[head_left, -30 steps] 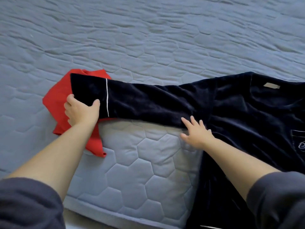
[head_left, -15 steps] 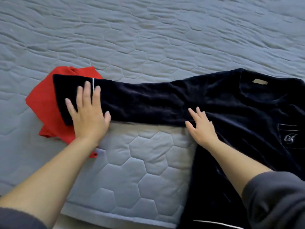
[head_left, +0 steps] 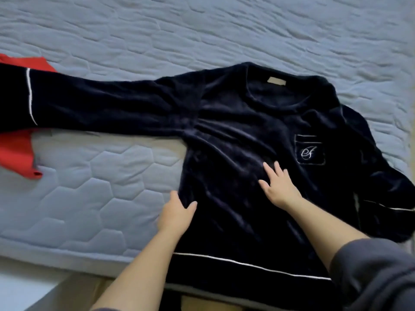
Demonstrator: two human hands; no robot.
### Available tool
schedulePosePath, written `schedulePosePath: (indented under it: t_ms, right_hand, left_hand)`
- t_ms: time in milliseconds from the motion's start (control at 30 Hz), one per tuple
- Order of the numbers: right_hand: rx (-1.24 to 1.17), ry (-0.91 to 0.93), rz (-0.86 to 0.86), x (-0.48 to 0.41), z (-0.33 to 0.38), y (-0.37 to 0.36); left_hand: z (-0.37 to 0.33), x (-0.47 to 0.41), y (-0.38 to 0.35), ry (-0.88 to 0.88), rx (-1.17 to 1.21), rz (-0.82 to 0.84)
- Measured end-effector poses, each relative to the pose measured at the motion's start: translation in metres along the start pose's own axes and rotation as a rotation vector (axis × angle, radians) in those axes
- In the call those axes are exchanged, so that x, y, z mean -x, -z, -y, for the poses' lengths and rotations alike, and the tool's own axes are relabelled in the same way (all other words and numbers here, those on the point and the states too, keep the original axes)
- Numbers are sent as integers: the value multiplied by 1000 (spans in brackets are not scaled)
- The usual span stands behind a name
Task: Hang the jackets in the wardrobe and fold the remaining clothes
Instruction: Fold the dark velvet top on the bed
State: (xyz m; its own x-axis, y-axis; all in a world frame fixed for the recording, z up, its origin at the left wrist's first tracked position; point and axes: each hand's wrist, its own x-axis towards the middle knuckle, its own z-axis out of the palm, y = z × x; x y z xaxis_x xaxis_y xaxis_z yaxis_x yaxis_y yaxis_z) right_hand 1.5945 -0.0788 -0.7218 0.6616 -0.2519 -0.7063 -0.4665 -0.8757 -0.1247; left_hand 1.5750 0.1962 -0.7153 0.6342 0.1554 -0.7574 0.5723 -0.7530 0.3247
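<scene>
A dark navy velvet top [head_left: 235, 135] with white piping and an embroidered chest pocket lies face up on the bed. One sleeve stretches out flat to the left, its cuff lying over a red garment [head_left: 15, 151]. The other sleeve is bunched at the right edge. My left hand [head_left: 176, 213] rests on the top's left side seam, fingers flat, thumb on the fabric. With its fingers spread, my right hand [head_left: 278, 187] presses flat on the chest, below and left of the pocket.
The grey-blue quilted bed cover [head_left: 112, 187] runs under everything and far back. The bed's front edge runs along the bottom, with pale floor [head_left: 33, 288] below it at the lower left. The top's hem hangs slightly over that edge.
My left hand left the sleeve cuff and came to the top's side seam. My right hand slid from the armpit onto the chest. The view swung right.
</scene>
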Motion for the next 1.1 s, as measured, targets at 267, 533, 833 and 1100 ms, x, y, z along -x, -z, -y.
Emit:
schedulePosePath:
  t_ms: [267,533,833,1100]
  right_hand:
    - [153,120,48,20,-29,-2]
    - [222,162,97,39,-29,-23]
    - [219,180,134,61,-45,-28]
    - [45,32,-39,77,-81,22]
  left_hand:
    - [64,28,3,137,87,-191]
    - [127,56,7,157,183,43]
    - [140,83,9,298,-177,-54]
    - [24,107,-36,-33,-536,-302]
